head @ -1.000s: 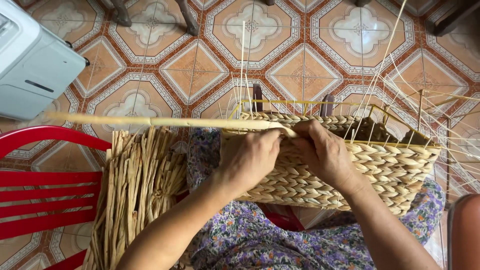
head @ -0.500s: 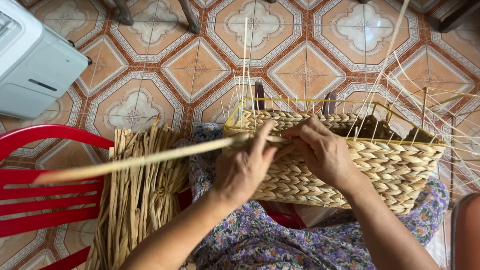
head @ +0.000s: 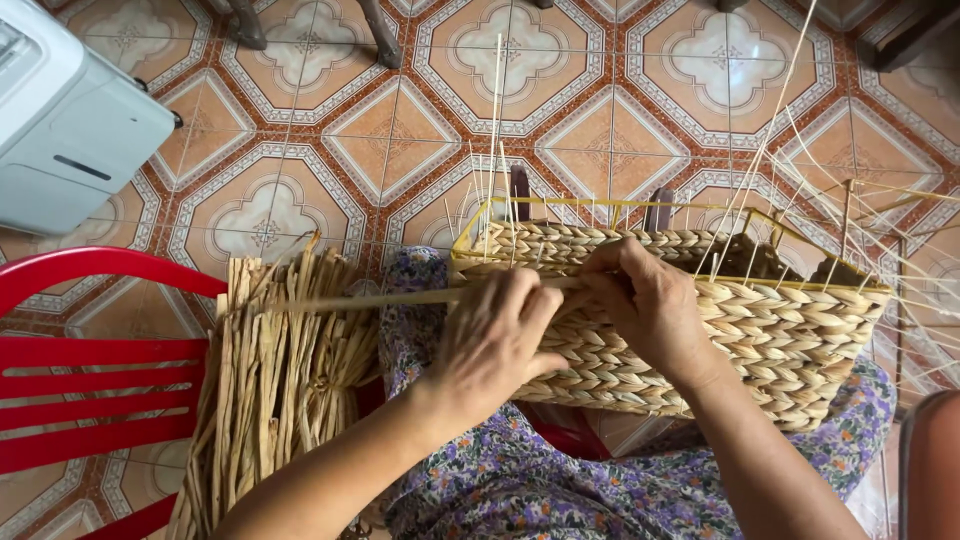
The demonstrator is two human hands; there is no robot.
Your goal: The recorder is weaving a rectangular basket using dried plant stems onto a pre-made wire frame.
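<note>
The basket (head: 760, 340) is a long rectangular thing of thick braided straw, rope-like rows stacked up its near wall, built on a thin yellow wire frame that shows along the rim. It rests on the person's lap, on a purple flowered cloth (head: 560, 490). Thin pale stakes (head: 495, 130) stand up out of its rim and splay outward at its far end. A flat, dry strand (head: 390, 299) runs level from the basket's near corner out past its left side. The left hand (head: 495, 340) lies over that corner, fingers curled and pinching the strand against the weave. The right hand (head: 650, 310) sits just beside it on the top rows, fingers bent and pressed into the braid at the strand's end; whether it grips the strand itself I cannot tell. Left of the basket a bundle (head: 270, 380) of coarse, tan, ribbon-like straw leans by a red slatted plastic chair (head: 80, 390). Beyond the basket lies patterned orange and white tile (head: 400, 130).
</note>
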